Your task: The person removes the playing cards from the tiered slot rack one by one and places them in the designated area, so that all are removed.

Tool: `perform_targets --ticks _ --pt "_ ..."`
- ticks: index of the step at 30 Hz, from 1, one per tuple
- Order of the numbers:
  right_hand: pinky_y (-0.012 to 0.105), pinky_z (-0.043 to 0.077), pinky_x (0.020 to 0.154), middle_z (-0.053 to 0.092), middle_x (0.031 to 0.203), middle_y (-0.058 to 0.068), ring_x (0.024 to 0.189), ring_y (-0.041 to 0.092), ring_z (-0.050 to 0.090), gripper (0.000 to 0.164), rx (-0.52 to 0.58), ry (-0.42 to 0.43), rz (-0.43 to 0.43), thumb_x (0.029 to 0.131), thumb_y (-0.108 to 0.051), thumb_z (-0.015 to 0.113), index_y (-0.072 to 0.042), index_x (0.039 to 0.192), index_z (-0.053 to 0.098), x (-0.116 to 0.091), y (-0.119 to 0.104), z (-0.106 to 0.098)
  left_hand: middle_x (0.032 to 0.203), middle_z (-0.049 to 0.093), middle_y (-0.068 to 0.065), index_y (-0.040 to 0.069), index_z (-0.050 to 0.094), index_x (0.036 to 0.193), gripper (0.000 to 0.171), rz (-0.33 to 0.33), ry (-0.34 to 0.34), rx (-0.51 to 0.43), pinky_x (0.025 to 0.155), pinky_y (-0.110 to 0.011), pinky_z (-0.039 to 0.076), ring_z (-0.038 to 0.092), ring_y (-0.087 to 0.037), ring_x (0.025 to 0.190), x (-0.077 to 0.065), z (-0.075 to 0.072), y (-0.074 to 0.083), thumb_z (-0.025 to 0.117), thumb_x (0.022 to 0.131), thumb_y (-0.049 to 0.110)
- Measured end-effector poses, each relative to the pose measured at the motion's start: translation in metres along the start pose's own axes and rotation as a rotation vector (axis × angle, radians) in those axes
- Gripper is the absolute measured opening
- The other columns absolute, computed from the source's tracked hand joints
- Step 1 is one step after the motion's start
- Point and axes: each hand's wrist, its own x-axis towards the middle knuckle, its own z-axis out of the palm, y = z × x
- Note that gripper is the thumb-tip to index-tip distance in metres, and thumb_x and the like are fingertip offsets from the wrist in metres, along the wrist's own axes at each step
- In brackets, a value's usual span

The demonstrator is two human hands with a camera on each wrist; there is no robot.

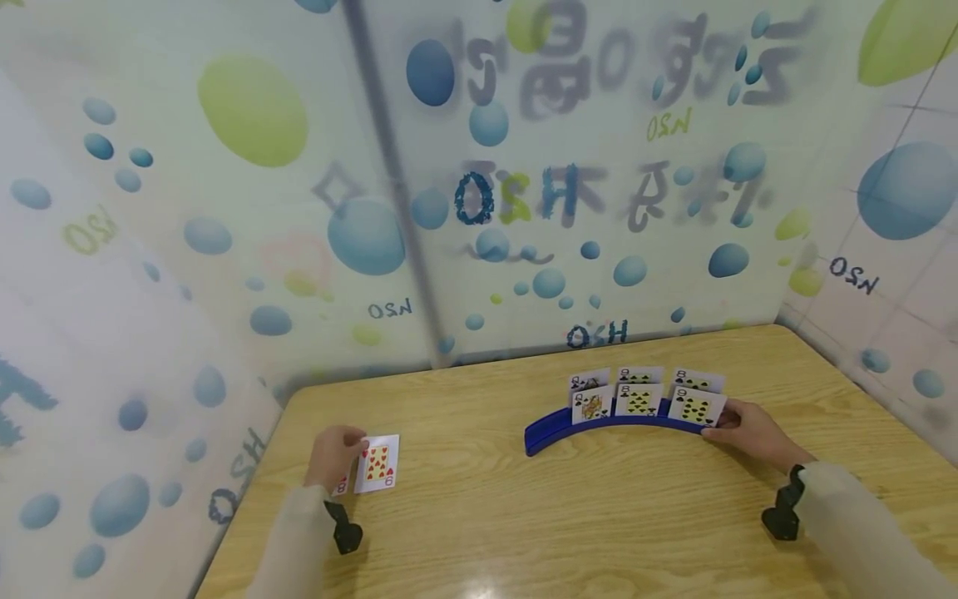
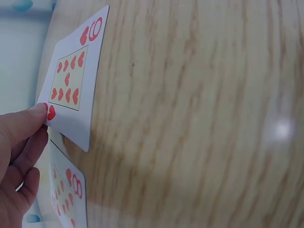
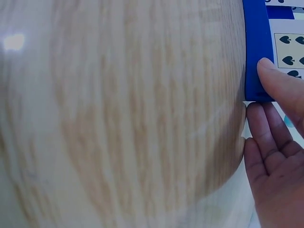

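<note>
Sleeves [image 1: 861,520] | left fingers [image 2: 32,148] pinch hearts nine [image 1: 377,464], long axis forward | rack [image 1: 548,428] crosswise

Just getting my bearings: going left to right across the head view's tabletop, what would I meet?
Left hand, nine of hearts, left end of the blue card holder, front queen card, front middle card, front right-end card, right hand.

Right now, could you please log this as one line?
left hand: pinches nine of hearts | right hand: holds end of blue rack | rack: six cards

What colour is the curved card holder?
The card holder is blue; the head view shows it best.
</note>
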Motion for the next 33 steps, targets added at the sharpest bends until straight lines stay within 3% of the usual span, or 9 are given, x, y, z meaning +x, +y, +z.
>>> perform_targets --ticks 8,33 --pt "0.028 0.049 0.065 0.061 0.094 0.019 0.084 0.025 0.059 0.056 0.013 -0.001 -0.004 0.082 -0.013 0.069 0.021 0.117 0.043 0.000 0.002 0.001 0.094 0.064 -0.016 -0.004 0.065 0.098 0.015 -0.052 0.016 0.015 0.077 -0.044 0.046 0.059 -0.028 0.088 0.001 0.006 -0.002 0.064 0.084 0.002" --pt "0.032 0.049 0.067 0.059 0.097 0.022 0.086 0.028 0.058 0.059 0.006 -0.005 0.015 0.082 -0.015 0.069 0.022 0.119 0.040 -0.001 0.000 0.001 0.089 0.063 -0.013 -0.005 0.065 0.097 0.014 -0.031 0.020 0.010 0.075 -0.042 0.047 0.059 -0.025 0.083 -0.002 0.009 -0.001 0.063 0.084 0.002"
